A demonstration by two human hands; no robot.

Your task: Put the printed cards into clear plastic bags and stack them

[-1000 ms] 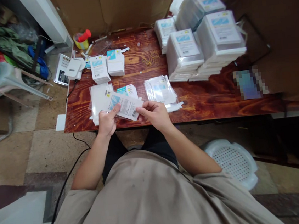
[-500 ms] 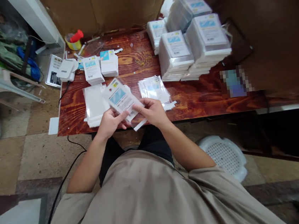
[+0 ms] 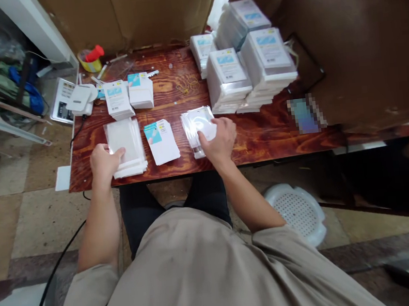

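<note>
Currently left hand (image 3: 105, 163) sits at near-left corner of clear sleeve stack (image 3: 125, 138), thumb on top, fingers loosely curled; cannot tell whether it grips. Right hand (image 3: 218, 139) lies palm-down over clear packet pile (image 3: 196, 120), fingers bent onto top packet, pinch unclear. Between both piles, blue-cornered card stack (image 3: 162, 141) lies untouched on wooden table (image 3: 268, 134).

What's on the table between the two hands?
In the head view: the sleeve pile the left hand touches, then a stack of blue-cornered cards, before the right hand.
</note>
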